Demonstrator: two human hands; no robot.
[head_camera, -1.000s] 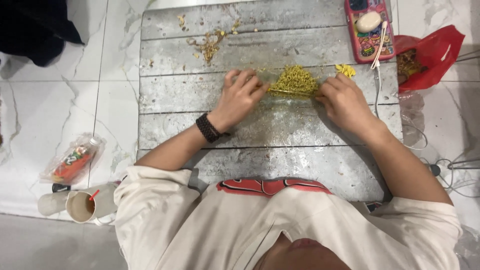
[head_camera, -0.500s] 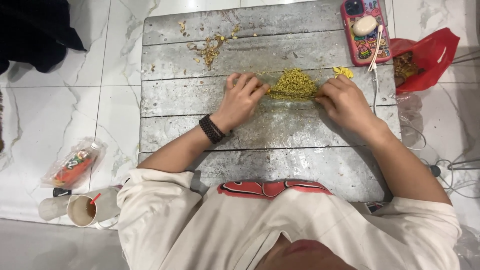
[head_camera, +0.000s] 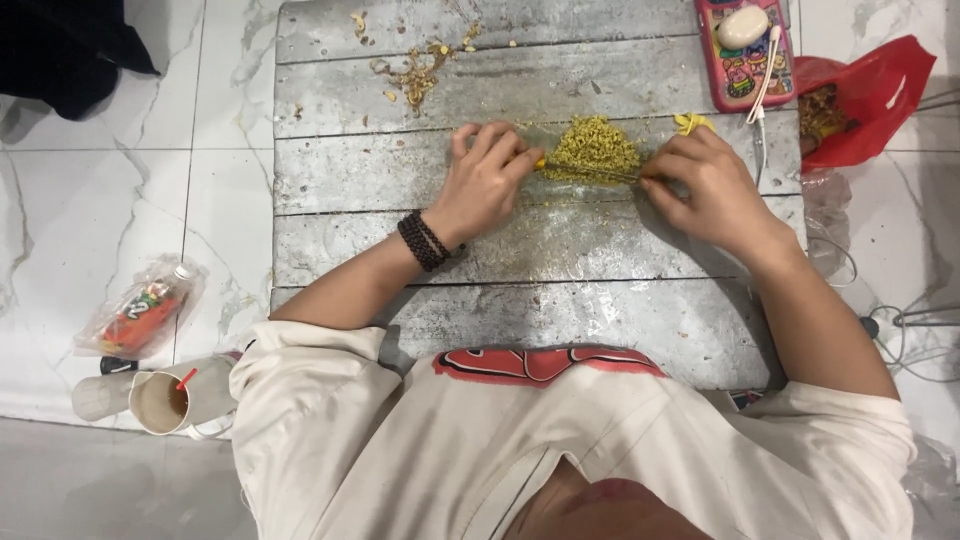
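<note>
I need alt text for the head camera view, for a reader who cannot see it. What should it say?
Seen from above, a person's left hand and right hand pinch the two ends of a thin stick threaded with a clump of small yellow-green buds, over a grey wooden board on a white marble floor. A pink phone and red plastic bag lie at the upper right.

A dense cluster of small yellow-green flower buds sits threaded along a thin straight stick, which lies level across the grey plank desk. The bunch lies toward the desk's far edge, right of its middle, bulging upward from the stick.
</note>
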